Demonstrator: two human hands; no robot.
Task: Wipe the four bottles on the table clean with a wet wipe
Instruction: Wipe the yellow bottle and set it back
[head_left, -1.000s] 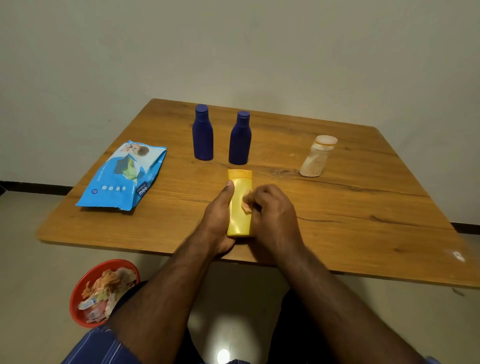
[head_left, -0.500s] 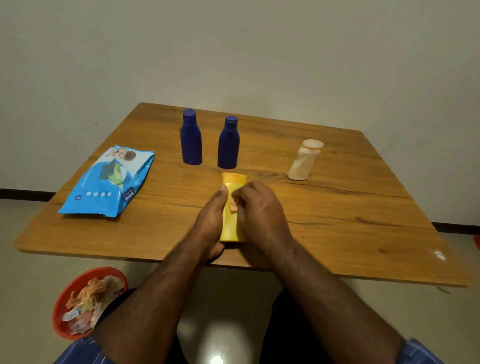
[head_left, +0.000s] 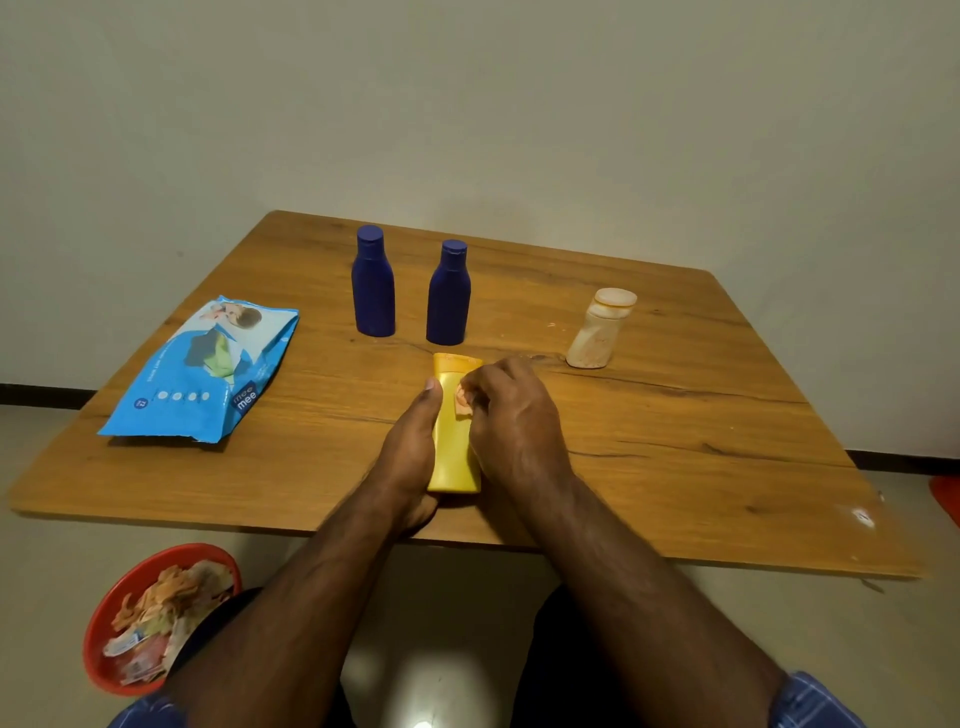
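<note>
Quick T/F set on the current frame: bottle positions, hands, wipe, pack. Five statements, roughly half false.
1. The yellow bottle lies on the table between both hands. True.
2. The two blue bottles lie on their sides. False: both stand upright.
3. The right hand presses a wipe against the yellow bottle. True.
4. The wipes pack sits right of the cream bottle. False: it lies at the table's left side.
5. The left hand holds a blue bottle. False: it steadies the yellow bottle.
</note>
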